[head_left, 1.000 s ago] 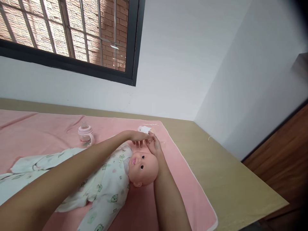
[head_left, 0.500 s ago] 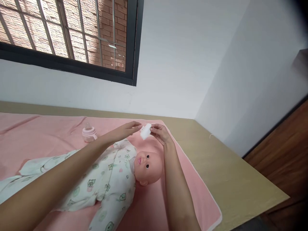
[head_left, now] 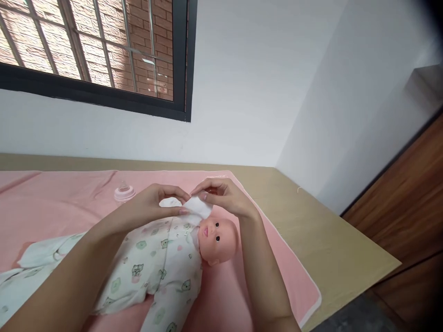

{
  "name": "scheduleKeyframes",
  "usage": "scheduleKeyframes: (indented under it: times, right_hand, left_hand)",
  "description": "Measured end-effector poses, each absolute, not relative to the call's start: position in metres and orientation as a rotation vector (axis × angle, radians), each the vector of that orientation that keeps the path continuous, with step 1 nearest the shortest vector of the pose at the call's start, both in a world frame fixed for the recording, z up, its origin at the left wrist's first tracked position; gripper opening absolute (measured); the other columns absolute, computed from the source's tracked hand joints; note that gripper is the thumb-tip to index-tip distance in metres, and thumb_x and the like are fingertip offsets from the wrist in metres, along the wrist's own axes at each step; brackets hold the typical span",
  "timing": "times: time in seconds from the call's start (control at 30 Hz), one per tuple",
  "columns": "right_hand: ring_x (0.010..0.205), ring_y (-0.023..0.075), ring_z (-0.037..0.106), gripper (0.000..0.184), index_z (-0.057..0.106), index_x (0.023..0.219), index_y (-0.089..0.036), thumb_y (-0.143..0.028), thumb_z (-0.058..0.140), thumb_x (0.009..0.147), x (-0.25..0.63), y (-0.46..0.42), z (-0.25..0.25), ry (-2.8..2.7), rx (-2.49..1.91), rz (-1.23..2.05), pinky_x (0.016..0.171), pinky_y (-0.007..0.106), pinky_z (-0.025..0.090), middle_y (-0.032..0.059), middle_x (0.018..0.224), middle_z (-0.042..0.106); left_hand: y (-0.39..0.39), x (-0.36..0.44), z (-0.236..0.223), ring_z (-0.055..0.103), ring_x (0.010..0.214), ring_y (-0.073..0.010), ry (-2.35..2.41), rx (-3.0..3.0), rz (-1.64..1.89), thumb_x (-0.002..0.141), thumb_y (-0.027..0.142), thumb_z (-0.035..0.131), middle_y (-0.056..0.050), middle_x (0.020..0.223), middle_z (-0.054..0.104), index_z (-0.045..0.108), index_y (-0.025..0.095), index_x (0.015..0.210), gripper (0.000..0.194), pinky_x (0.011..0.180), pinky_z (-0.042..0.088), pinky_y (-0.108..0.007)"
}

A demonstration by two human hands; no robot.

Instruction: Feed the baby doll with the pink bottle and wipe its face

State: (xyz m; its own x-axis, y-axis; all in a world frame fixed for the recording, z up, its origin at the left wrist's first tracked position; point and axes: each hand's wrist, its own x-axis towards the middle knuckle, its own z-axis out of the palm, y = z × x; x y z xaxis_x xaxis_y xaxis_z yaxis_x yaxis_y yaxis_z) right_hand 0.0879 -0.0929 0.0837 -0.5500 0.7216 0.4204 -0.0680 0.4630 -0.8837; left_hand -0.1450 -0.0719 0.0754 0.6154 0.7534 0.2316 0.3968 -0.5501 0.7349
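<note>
A baby doll point(head_left: 218, 240) in a white romper printed with small green animals lies on its back on a pink mat point(head_left: 277, 263), head to the right. Just above the doll's face, my left hand point(head_left: 155, 205) and my right hand point(head_left: 224, 196) both pinch a small white cloth pad point(head_left: 199, 205). Each hand has thumb and fingertips closed on an edge of the pad. My forearms reach in from the bottom of the view, one on each side of the doll.
A pink baby bottle point(head_left: 123, 192) stands on the mat behind my left hand. The mat covers a tan tabletop point(head_left: 328, 240) set in a white-walled corner. A dark-framed window point(head_left: 104, 55) is above left. A wooden panel is at right.
Both hands took the white pad from the far corner of the mat and brought it nearer, down to just above the doll's face. The view shifted slightly.
</note>
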Motion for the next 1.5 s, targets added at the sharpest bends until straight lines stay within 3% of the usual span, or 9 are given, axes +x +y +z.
scheduleKeyframes:
  times: [0.2,0.4,0.53,0.67,0.9,1.1,1.3,1.4,1.5]
  right_hand:
    - [0.097,0.0157,0.063,0.018,0.073,0.098,-0.024,-0.033,0.065,0.084,0.071,-0.099,0.084,-1.784,-0.626,1.056,0.086,0.029,0.049,0.0025,0.101,0.07]
    - [0.095,0.015,0.061,0.018,0.071,0.098,-0.024,-0.031,0.066,0.082,0.064,-0.099,0.081,-1.675,-0.659,0.989,0.084,0.028,0.051,0.0021,0.105,0.069]
    - [0.085,0.0115,0.06,0.023,0.068,0.102,-0.024,-0.029,0.068,0.079,0.059,-0.102,0.079,-1.597,-0.687,1.013,0.075,0.024,0.052,0.0021,0.113,0.066]
    - [0.078,0.0084,0.06,0.039,0.061,0.114,-0.027,-0.027,0.071,0.076,0.051,-0.106,0.078,-1.536,-0.743,1.085,0.069,0.022,0.052,0.0019,0.123,0.059]
    - [0.081,0.0088,0.061,0.048,0.055,0.122,-0.031,-0.027,0.07,0.076,0.047,-0.11,0.076,-1.559,-0.758,1.127,0.074,0.023,0.054,0.0021,0.128,0.055]
    - [0.092,0.0129,0.062,0.045,0.061,0.114,-0.028,-0.028,0.075,0.071,0.075,-0.1,0.082,-1.607,-0.776,1.053,0.082,0.027,0.055,0.0023,0.134,0.054]
    - [0.091,0.0132,0.064,0.042,0.065,0.109,-0.023,-0.027,0.076,0.069,0.119,-0.042,0.05,-1.399,-0.887,1.088,0.091,0.031,0.051,0.0042,0.119,0.065]
    - [0.085,0.0125,0.064,0.035,0.067,0.098,-0.019,-0.021,0.077,0.064,0.132,-0.012,0.015,-1.168,-0.981,1.178,0.09,0.032,0.05,0.0043,0.103,0.069]
    - [0.075,0.0105,0.063,0.027,0.067,0.093,-0.018,-0.019,0.073,0.067,0.134,0.007,-0.024,-1.039,-1.08,1.196,0.086,0.03,0.051,0.0028,0.092,0.07]
  left_hand:
    - [-0.074,-0.15,0.076,0.064,0.096,-0.0232,0.925,2.214,0.704,0.076,0.039,0.072,0.001,0.098,0.072,0.074,0.027,0.091,0.02,0.089,0.048,-0.029]
    - [-0.082,-0.146,0.08,0.064,0.093,-0.0204,0.813,2.266,0.796,0.08,0.044,0.07,0.0,0.099,0.071,0.076,0.027,0.089,0.02,0.086,0.05,-0.028]
    - [-0.085,-0.145,0.077,0.059,0.105,-0.0213,0.694,2.348,1.003,0.082,0.044,0.069,-0.002,0.115,0.064,0.077,0.028,0.087,0.018,0.093,0.048,-0.03]
    - [-0.087,-0.144,0.075,0.054,0.115,-0.0229,0.666,2.364,1.234,0.08,0.041,0.072,-0.001,0.129,0.055,0.077,0.029,0.083,0.013,0.102,0.045,-0.035]
    - [-0.091,-0.142,0.08,0.064,0.102,-0.0243,0.759,2.03,1.173,0.076,0.043,0.074,-0.001,0.101,0.071,0.076,0.027,0.079,0.017,0.09,0.052,-0.033]
    - [-0.09,-0.148,0.08,0.066,0.085,-0.0209,0.812,1.834,1.154,0.073,0.039,0.076,0.0,0.088,0.071,0.072,0.024,0.079,0.017,0.072,0.054,-0.026]
    - [-0.078,-0.136,0.068,0.05,0.056,-0.0112,0.854,2.052,0.614,0.075,0.043,0.07,0.002,0.064,0.058,0.068,0.019,0.076,0.024,0.051,0.038,-0.021]
    - [-0.075,-0.125,0.058,0.04,0.053,-0.0102,0.871,2.251,0.43,0.077,0.044,0.063,0.003,0.059,0.048,0.066,0.019,0.073,0.026,0.049,0.029,-0.023]
    - [-0.077,-0.116,0.051,0.041,0.056,-0.0118,0.889,2.365,0.343,0.077,0.039,0.059,0.003,0.061,0.049,0.062,0.019,0.069,0.022,0.05,0.027,-0.024]
